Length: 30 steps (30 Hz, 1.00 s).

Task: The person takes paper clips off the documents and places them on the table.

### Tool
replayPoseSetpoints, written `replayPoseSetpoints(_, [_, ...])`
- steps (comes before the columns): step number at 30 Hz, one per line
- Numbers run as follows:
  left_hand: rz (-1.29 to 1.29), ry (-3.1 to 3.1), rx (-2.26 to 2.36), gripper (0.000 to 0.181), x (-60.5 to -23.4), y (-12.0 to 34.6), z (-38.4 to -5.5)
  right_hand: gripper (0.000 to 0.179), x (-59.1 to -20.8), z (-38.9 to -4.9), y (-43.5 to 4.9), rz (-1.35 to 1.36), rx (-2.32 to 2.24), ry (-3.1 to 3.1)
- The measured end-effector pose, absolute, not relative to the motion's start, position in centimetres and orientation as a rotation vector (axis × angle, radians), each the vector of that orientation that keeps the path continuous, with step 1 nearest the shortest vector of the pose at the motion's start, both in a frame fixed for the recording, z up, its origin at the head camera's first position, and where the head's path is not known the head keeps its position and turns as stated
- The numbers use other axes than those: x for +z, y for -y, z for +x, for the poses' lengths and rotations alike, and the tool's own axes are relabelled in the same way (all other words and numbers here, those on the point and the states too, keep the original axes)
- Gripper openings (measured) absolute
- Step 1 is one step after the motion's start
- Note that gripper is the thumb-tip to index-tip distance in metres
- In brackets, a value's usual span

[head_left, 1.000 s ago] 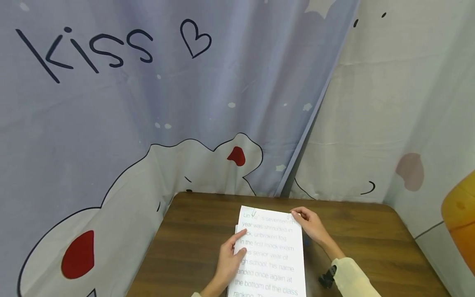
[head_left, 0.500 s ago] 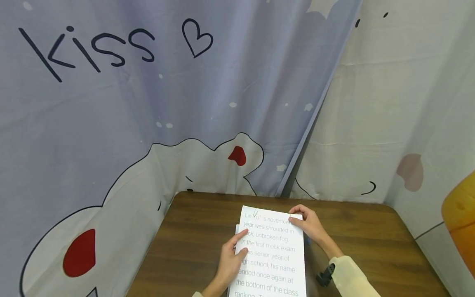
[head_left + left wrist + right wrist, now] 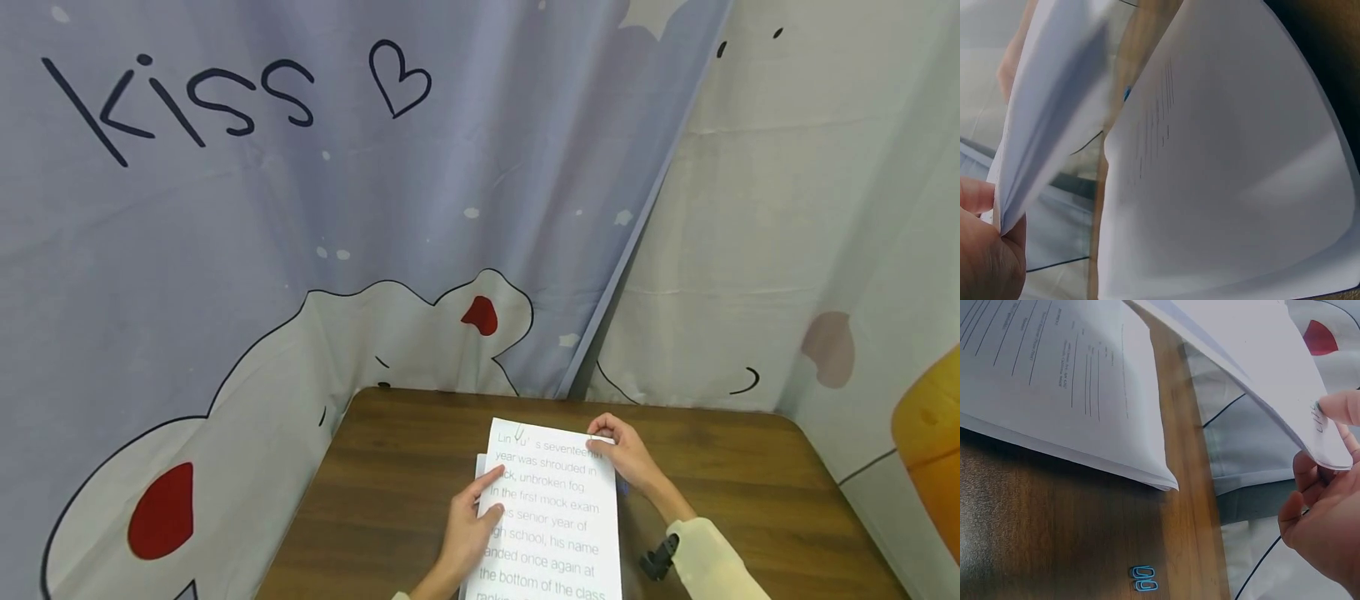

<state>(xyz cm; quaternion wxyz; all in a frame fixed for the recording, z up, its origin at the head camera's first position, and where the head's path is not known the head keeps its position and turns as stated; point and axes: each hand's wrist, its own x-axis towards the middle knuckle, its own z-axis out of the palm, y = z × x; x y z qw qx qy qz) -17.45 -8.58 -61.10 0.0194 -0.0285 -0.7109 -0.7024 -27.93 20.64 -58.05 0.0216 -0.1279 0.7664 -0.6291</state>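
A stack of printed sheets (image 3: 551, 517) with large text is held raised and tilted over the table. My left hand (image 3: 465, 533) grips its left edge, thumb on the front; the left wrist view shows this hand (image 3: 988, 250) pinching the paper. At the upper right corner my right hand (image 3: 630, 454) pinches the sheets, fingers behind. In the right wrist view its thumb (image 3: 1342, 406) presses the corner, with a bit of green showing at the thumb tip. A green paper clip (image 3: 518, 432) sits on the top edge near the left corner.
Beneath the held sheets, a thick pile of white paper (image 3: 1229, 156) lies on the brown wooden table (image 3: 405, 467). Two blue paper clips (image 3: 1144, 578) lie on the wood beside it. Printed curtains (image 3: 420, 208) hang behind the table.
My right thumb has slid slightly down and inward over the sheets' corner, where a clip showed a second ago. The sheets shifted a little to the right; my left hand keeps its grip.
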Motion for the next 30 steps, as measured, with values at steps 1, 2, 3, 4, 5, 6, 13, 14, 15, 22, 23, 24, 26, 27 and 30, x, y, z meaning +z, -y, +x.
replayPoseSetpoints(1, [-0.089, 2.208, -2.176, 0.061, -61.11, 8.57, -17.44, 0.019, -58.06, -27.89, -20.63, -0.393, -1.942, -2.369])
replayPoseSetpoints(2, [-0.09, 2.208, -2.176, 0.061, -61.11, 8.56, -17.42, 0.019, -58.08, -27.87, -20.63, -0.393, -1.938, -2.363])
replayPoseSetpoints(3, [-0.091, 2.205, -2.177, 0.061, -61.11, 8.55, -17.4, 0.019, -58.1, -27.84, -20.63, -0.392, -1.927, -2.364])
replayPoseSetpoints(4, [-0.089, 2.203, -2.177, 0.062, -61.13, 8.55, -17.37, 0.018, -58.09, -27.81, -20.65, -0.394, -1.906, -2.376])
replayPoseSetpoints(5, [-0.089, 2.199, -2.179, 0.062, -61.16, 8.56, -17.35, 0.018, -58.09, -27.79, -20.69, -0.403, -1.886, -2.386])
replayPoseSetpoints(6, [-0.086, 2.197, -2.181, 0.062, -61.18, 8.57, -17.33, 0.019, -58.09, -27.79, -20.75, -0.414, -1.864, -2.399])
replayPoseSetpoints(13, [-0.079, 2.199, -2.171, 0.062, -61.36, 8.61, -17.13, 0.021, -57.85, -27.74, -21.25, -0.52, -1.799, -2.409])
replayPoseSetpoints(14, [-0.082, 2.199, -2.171, 0.062, -61.33, 8.6, -17.09, 0.021, -57.83, -27.77, -21.29, -0.533, -1.795, -2.405])
replayPoseSetpoints(15, [-0.084, 2.2, -2.173, 0.062, -61.3, 8.59, -17.07, 0.022, -57.81, -27.77, -21.33, -0.541, -1.8, -2.397])
replayPoseSetpoints(22, [-0.088, 2.194, -2.181, 0.062, -61.04, 8.65, -16.95, 0.022, -57.84, -27.99, -21.2, -0.529, -1.81, -2.399])
replayPoseSetpoints(23, [-0.086, 2.194, -2.185, 0.062, -61.04, 8.66, -16.97, 0.022, -57.86, -28.02, -21.16, -0.527, -1.809, -2.404])
replayPoseSetpoints(24, [-0.087, 2.193, -2.188, 0.062, -61.05, 8.68, -16.99, 0.022, -57.89, -28.03, -21.12, -0.525, -1.809, -2.405])
replayPoseSetpoints(26, [-0.095, 2.189, -2.196, 0.062, -61.04, 8.73, -16.95, 0.022, -57.89, -28.02, -21.11, -0.525, -1.815, -2.4])
replayPoseSetpoints(27, [-0.097, 2.189, -2.2, 0.062, -61.05, 8.75, -16.94, 0.022, -57.89, -28.0, -21.11, -0.526, -1.82, -2.396])
replayPoseSetpoints(30, [-0.099, 2.191, -2.212, 0.061, -61.09, 8.78, -16.94, 0.023, -57.88, -27.98, -21.05, -0.517, -1.827, -2.396])
